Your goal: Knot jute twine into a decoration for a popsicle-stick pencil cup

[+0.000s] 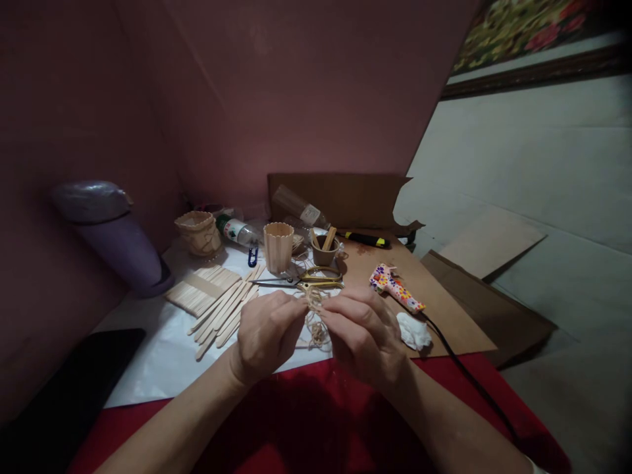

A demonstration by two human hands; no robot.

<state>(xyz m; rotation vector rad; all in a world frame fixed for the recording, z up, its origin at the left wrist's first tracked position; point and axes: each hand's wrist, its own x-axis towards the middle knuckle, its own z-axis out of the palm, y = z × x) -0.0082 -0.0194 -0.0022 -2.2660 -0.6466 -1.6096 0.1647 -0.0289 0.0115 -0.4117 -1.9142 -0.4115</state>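
Note:
My left hand (270, 329) and my right hand (363, 332) are raised close together over the near edge of the table, both with fingers pinched. Between their fingertips runs a tangled bit of twine (313, 299), with loops hanging below it. Just behind the fingers lie gold-handled scissors (322, 278), blades pointing left. A cup covered in craft sticks (278, 247) stands upright beyond them. Left of my left hand are loose craft sticks (224, 316) and a banded bundle of craft sticks (202, 289).
A patterned glue gun (396, 288) lies on cardboard at right, its black cord trailing forward. Nearby sit crumpled white tissue (413, 331), a yellow-black cutter (368, 239) and a small pot holding sticks (324, 251). Plastic bottles, a woven-look cup (198, 235) and a purple tumbler (118, 243) stand or lie leftward.

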